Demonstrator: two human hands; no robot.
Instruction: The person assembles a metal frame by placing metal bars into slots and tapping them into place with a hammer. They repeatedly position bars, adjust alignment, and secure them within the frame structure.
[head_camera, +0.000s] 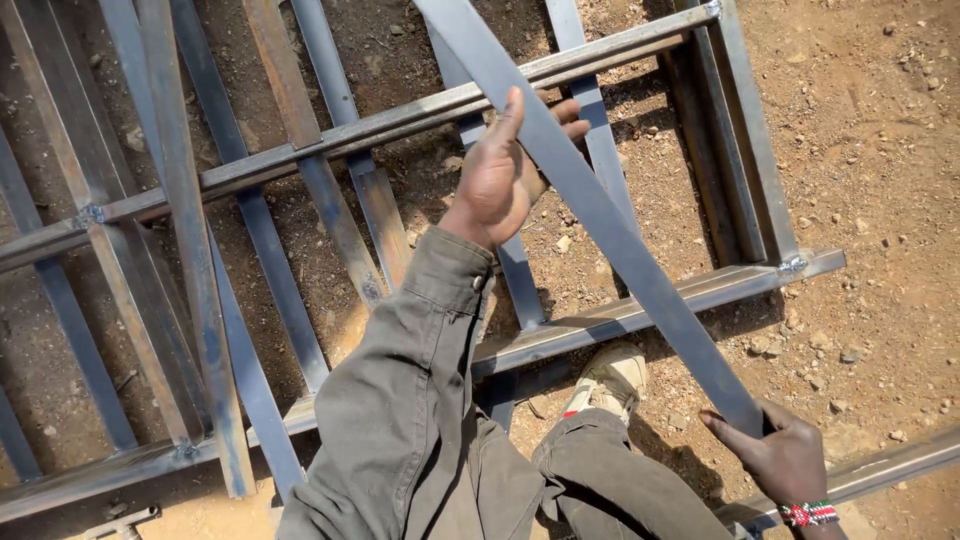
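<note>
The left hand (500, 175) reaches forward on an outstretched, sleeved arm, fingers curled in a grip, while the right hand (780, 455) clasps low, near the body.

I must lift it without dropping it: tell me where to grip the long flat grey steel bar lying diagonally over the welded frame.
Grip the long flat grey steel bar across its narrow edges, near both ends, from above, as the left hand and right hand do: it is thin and long.
</note>
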